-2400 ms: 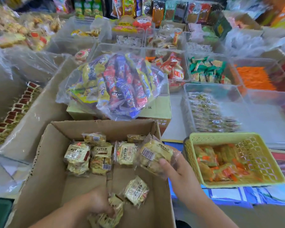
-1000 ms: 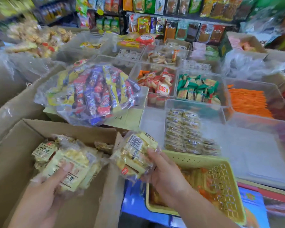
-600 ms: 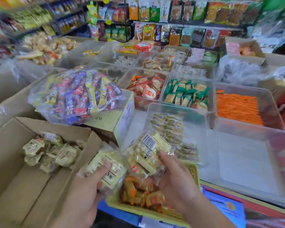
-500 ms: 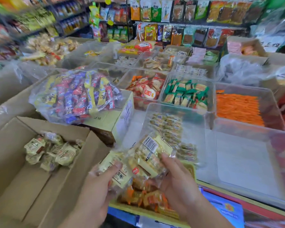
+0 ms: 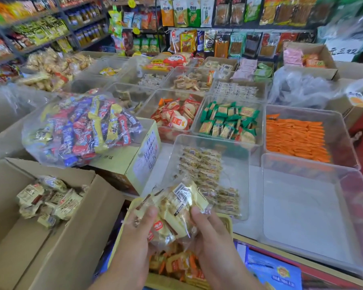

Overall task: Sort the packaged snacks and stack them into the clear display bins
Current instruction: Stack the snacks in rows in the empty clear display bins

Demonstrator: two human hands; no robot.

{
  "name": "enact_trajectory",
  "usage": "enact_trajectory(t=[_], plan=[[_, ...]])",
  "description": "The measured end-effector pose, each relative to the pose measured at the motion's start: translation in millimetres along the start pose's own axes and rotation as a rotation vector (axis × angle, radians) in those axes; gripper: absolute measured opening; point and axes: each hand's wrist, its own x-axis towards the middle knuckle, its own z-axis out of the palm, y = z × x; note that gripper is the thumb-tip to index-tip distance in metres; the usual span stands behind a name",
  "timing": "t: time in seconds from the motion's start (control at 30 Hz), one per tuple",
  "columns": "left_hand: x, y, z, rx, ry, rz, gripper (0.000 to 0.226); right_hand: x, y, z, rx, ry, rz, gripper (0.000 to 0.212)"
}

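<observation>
**Packets (image 5: 176, 208) gripped in both hands at bottom centre**

On my feed both hands meet low in the middle of the frame around one bundle of pale-yellow, clear-wrapped snack packets. My left hand (image 5: 134, 233) grips the bundle's left side with its thumb laid across the top. My right hand (image 5: 210, 237) grips the right side the same way. The fingers of both curl underneath, where I cannot see them. A barcode label faces up on the top packet.

The bundle hangs above a yellow basket (image 5: 226, 222) at the bottom edge, which holds orange-wrapped snacks (image 5: 176, 264). Just beyond the bundle, toward the centre of the frame, stands a clear bin (image 5: 237, 168). Matching packets lie along its left side in neat rows (image 5: 201, 164). To its right, at the right edge, is a second clear bin (image 5: 302, 210) with a white floor showing.

At lower left an open cardboard box (image 5: 82, 237) holds a loose heap of the same yellow packets (image 5: 50, 201). Above it, at centre left, a big clear bag of red, blue and yellow wrappers (image 5: 82, 128) rests on a yellow carton (image 5: 143, 155).

Further up the counter, more clear bins sit side by side. One holds red-and-white round crackers (image 5: 174, 118), one holds green packets (image 5: 226, 120), and one holds orange sticks (image 5: 296, 137). Shelves of hanging bags (image 5: 197, 15) fill the top of the frame.
</observation>
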Motion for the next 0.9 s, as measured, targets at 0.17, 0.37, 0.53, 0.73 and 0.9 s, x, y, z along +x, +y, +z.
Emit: enact_trajectory(t=[0.17, 0.37, 0.53, 0.73, 0.9], plan=[[18, -7, -3, 0.024, 0.048, -0.02, 0.083, -2, -17, -15, 0.027, 0.021, 0.064, 0.028], [35, -11, -1, 0.125, -0.023, -0.078, 0.066, 0, -45, -31, -0.086, 0.092, 0.071, 0.051], [43, -12, 7, 0.077, -0.087, -0.125, 0.066, 1, -51, -40, -0.112, 0.08, -0.045, 0.031], [51, -5, 5, 0.074, -0.018, -0.071, 0.076, 7, -56, -74, -1.257, 0.176, -1.059, 0.027], [52, -2, 6, 0.094, -0.039, -0.061, 0.071, 14, -52, -86, -1.518, 0.089, -1.234, 0.024]])
